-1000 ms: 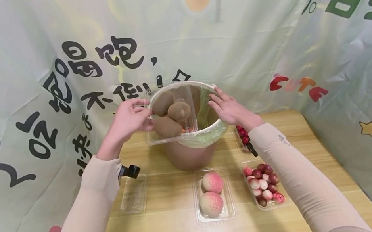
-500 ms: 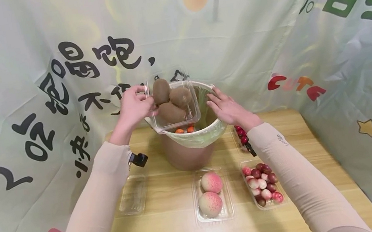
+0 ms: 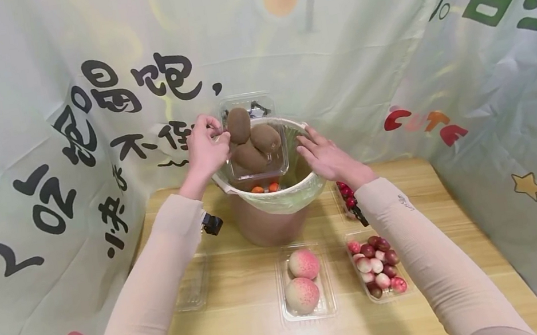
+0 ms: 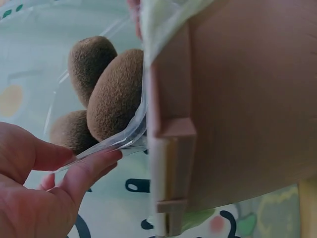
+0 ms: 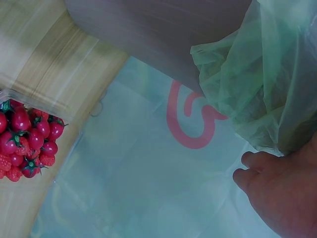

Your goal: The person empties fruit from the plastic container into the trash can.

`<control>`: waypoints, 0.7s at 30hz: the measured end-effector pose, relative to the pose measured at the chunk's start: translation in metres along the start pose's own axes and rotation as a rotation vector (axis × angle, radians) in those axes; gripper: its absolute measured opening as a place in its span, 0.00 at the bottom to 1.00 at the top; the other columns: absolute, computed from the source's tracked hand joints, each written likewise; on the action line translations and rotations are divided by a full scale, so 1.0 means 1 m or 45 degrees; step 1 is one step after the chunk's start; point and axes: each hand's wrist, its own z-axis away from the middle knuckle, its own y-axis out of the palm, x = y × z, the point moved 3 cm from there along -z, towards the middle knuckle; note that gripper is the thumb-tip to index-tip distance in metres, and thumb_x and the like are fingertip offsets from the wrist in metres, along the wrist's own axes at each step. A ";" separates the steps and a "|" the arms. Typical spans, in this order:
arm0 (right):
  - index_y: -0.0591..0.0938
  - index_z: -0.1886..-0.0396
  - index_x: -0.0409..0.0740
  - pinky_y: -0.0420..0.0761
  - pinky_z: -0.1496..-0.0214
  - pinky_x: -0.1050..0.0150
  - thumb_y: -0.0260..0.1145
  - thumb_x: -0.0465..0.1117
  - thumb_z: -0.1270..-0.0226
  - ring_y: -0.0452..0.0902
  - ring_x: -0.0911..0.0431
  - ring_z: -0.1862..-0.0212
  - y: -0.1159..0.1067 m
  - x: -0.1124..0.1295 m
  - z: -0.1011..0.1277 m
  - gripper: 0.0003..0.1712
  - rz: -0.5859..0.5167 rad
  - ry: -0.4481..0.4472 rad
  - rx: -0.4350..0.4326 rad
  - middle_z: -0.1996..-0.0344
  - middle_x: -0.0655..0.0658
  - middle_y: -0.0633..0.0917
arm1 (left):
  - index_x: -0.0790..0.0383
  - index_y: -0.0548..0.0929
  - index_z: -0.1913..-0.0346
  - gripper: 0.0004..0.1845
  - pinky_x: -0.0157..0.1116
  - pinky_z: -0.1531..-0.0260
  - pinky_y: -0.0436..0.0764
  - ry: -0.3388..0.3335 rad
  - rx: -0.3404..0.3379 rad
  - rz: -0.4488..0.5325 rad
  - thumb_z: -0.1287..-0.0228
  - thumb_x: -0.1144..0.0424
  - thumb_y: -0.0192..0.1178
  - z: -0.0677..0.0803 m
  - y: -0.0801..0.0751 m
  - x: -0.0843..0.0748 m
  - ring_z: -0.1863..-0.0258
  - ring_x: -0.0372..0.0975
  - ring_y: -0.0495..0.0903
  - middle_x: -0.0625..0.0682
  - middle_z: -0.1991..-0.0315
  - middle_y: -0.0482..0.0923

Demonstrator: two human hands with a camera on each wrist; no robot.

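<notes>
My left hand (image 3: pixel 208 148) pinches the edge of a clear plastic box (image 3: pixel 276 166) between thumb and fingers. Three brown fuzzy kiwifruit (image 3: pixel 266 137) lie in it, large in the left wrist view too. The box is held tilted over the mouth of a brown bin (image 3: pixel 272 227) with a white rim and a pale green liner bag (image 3: pixel 287 204). On the bin's right rim rests my right hand (image 3: pixel 326 156), its fingers extended over the liner. Small orange fruits (image 3: pixel 265 189) show inside the bin, below the box; the rest of its inside is partly hidden.
In front of the bin is a clear box with two pink peaches (image 3: pixel 303 294). To its right stands a box of small red and white fruits (image 3: pixel 379 266). Red cherry tomatoes and berries (image 5: pixel 29 141) sit behind it. A clear box (image 3: pixel 192 283) lies left, partly behind my sleeve.
My left hand has raised the kiwifruit box and shifted it right and away from me over the bin. The kiwifruit have shifted within it. My right hand stays on the rim.
</notes>
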 end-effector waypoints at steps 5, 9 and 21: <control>0.51 0.13 0.46 0.42 0.13 0.36 0.31 0.61 0.13 0.36 0.40 0.13 0.001 0.001 0.000 0.39 -0.002 0.001 -0.004 0.12 0.44 0.37 | 0.62 0.70 0.55 0.09 0.34 0.64 0.79 0.039 -0.079 -0.023 0.28 0.70 0.62 -0.001 0.003 0.004 0.70 0.39 0.81 0.65 0.46 0.87; 0.52 0.13 0.46 0.41 0.13 0.38 0.32 0.60 0.13 0.36 0.40 0.13 0.001 0.002 0.000 0.39 -0.013 0.000 -0.004 0.12 0.43 0.37 | 0.63 0.70 0.54 0.10 0.41 0.51 0.80 0.053 -0.154 0.004 0.28 0.70 0.62 -0.001 0.005 0.008 0.56 0.48 0.86 0.65 0.43 0.86; 0.52 0.13 0.44 0.42 0.13 0.37 0.32 0.59 0.13 0.37 0.39 0.13 0.000 0.003 0.001 0.39 -0.001 -0.005 -0.008 0.12 0.42 0.38 | 0.65 0.72 0.52 0.09 0.30 0.73 0.77 0.124 -0.239 0.078 0.27 0.72 0.62 0.001 0.014 0.018 0.69 0.46 0.85 0.67 0.41 0.85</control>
